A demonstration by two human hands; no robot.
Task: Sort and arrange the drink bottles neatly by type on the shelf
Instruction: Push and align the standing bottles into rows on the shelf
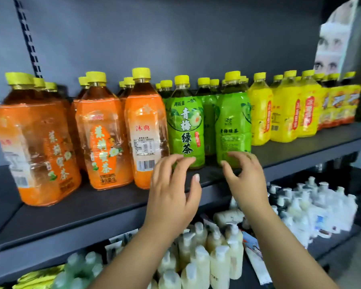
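Note:
Drink bottles with yellow caps stand in rows on a dark shelf [92, 213]. Orange-labelled tea bottles [104, 132] fill the left, green-labelled tea bottles [186, 126] the middle, yellow-labelled bottles [286, 113] the right, and darker bottles with orange-yellow labels [340, 105] the far right. My left hand [173, 190] hovers just in front of the base of the front left green bottle, fingers loosely curved, holding nothing. My right hand [244, 180] hovers before the base of the front right green bottle [233, 126], fingers spread and empty.
The lower shelf holds several white pump bottles [213, 257] and pale packets [313, 207]. A white printed box [331, 38] stands at the upper right. A slotted upright [27, 36] runs up the back panel at left. Bare shelf surface lies in front of the bottles.

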